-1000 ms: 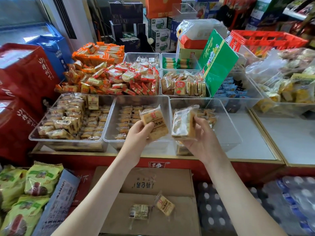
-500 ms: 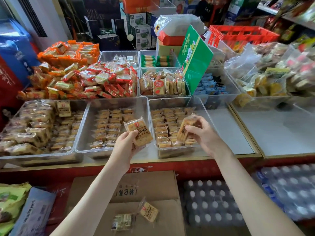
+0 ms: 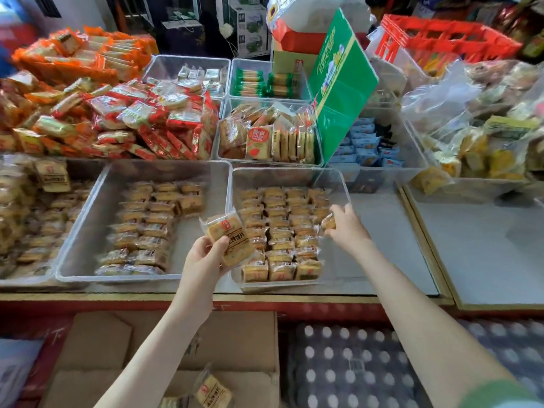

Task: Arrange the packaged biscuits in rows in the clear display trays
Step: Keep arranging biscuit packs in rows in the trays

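Now that my right hand (image 3: 347, 228) has dropped into the right tray (image 3: 344, 184), pinching its biscuit packet (image 3: 329, 222) beside the rightmost column, that one's nearly placed, while my left hand (image 3: 203, 260) still grips the next packet (image 3: 231, 240) over the tray's left edge.

Golden-brown biscuit packets (image 3: 279, 231) in clear trays (image 3: 117, 279), green sign (image 3: 338, 92), orange-red crate (image 3: 447, 36), red-and-white wrappers (image 3: 164, 119), brown carton (image 3: 235, 334)

Packaged biscuits lined up in two clear display trays.
The right tray (image 3: 338, 184) held tan, clear-wrapped packets (image 3: 279, 231) in close rows from far wall to near edge, and the middle tray (image 3: 97, 201) held shorter rows (image 3: 153, 225). A labelled packet (image 3: 228, 240) was tilted in the left hand (image 3: 203, 260) above their shared wall. The right hand (image 3: 346, 228) pinched another packet (image 3: 328, 222) by the right edge.
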`<state>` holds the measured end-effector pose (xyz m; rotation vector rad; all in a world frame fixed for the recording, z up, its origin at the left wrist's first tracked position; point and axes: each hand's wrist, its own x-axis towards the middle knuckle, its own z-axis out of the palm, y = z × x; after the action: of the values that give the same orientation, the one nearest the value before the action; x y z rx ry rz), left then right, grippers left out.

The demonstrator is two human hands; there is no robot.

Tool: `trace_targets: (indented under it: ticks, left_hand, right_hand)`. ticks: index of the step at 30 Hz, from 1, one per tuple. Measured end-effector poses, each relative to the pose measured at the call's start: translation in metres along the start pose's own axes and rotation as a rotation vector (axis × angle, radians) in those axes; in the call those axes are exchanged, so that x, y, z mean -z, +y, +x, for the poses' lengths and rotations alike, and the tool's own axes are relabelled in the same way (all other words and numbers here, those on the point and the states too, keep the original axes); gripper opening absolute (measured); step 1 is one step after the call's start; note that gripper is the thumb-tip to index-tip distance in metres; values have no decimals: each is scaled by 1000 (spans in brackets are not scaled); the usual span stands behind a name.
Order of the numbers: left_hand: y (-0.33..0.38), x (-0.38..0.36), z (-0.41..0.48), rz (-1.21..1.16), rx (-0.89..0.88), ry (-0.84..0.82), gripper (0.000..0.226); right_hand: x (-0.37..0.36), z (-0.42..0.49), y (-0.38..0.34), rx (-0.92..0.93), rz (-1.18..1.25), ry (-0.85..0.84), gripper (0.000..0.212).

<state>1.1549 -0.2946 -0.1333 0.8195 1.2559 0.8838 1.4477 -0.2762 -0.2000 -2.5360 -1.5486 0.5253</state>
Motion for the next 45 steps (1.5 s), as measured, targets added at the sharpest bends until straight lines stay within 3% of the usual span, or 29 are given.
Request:
trace_targets:
  ticks: [3,7,9,12,19,23,25,28,31,34,36,41,45]
  left_hand:
    - [-5,-6,8,4,-22,15,18]
    - [-9,-14,17,5,-56,25,10]
    - [-13,-15,20,19,-69,36,11]
    - [-20,-16,25,32,-75,49,11]
    - [-24,-11,26,10,-8,-40,17]
    - [-12,6,19,60,25,-195,27]
    - [-3,16,14,136,41,-303,35]
    - [16,27,5,296,45,-463,33]
    - [35,42,-3,361,35,-561,37]
    - [54,62,-14,408,-7,-569,40]
    - [63,74,-22,383,-14,-459,40]
    - [71,106,-42,-3,37,-228,46]
    - [58,130,-59,-61,41,-168,23]
  right_hand:
    - [-16,17,4,61,-267,-2,45]
    - [-31,35,5,165,-602,127,40]
    - [-38,44,9,180,-704,157,62]
    - [-49,57,12,200,-709,74,98]
    - [-53,75,11,156,-678,6,98]
    - [-11,55,-15,137,-402,-59,86]
    - [22,23,-40,161,-44,-94,64]
    - [65,-58,-92,298,468,-323,36]
    - [69,-121,-126,377,603,-424,23]
    - [58,-146,-142,282,762,-363,15]
    - [52,-159,-154,217,848,-263,13]
    - [27,-186,-194,63,870,112,14]
    - [9,-207,-223,21,1139,153,16]
